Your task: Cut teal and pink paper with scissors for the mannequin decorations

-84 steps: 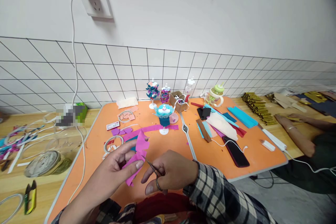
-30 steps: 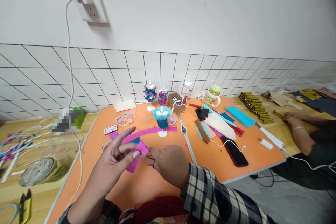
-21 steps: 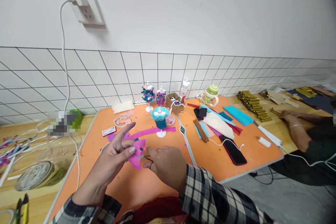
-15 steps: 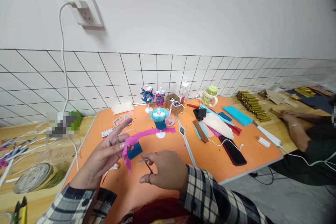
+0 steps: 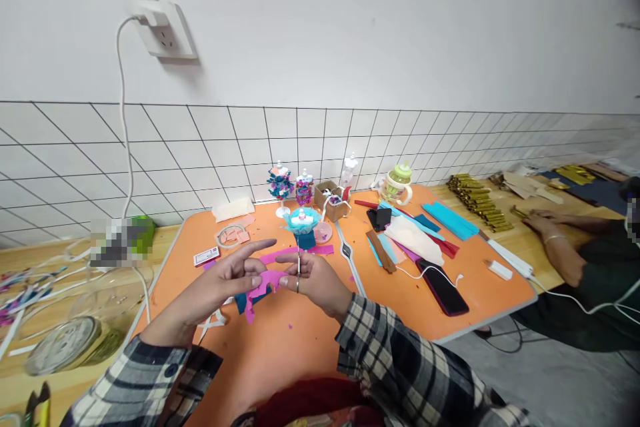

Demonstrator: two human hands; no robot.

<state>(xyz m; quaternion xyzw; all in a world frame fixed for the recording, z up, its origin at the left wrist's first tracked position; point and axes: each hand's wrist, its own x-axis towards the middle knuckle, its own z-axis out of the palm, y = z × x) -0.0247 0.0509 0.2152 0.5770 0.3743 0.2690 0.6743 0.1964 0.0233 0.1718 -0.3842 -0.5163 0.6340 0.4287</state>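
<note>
My left hand [image 5: 220,290] pinches a ragged-edged pink crepe paper strip [image 5: 265,282] between thumb and fingers, its index finger stretched out. Small scissors [image 5: 299,265] hang on the fingers of my right hand [image 5: 323,283], blades pointing up. The thumb and fingers of that hand also touch the right end of the held pink part. Behind my hands, more of the pink strip lies across the table. A dark blue paper piece [image 5: 245,303] is partly hidden below my left hand. Just beyond stands a small white dress-form stand with a light blue ruffled top [image 5: 303,219] and dark blue wrap.
Two decorated little stands [image 5: 280,183] and a cardboard box [image 5: 333,200] are at the back of the orange table [image 5: 320,353]. To the right lie crepe paper strips [image 5: 450,219], a phone [image 5: 443,287] and a bottle [image 5: 399,183]. Another person's arm [image 5: 560,240] rests at the neighbouring table.
My right hand has moved up and left to the pink strip, and the scissors have turned upward. The strip's held part now spans both hands.
</note>
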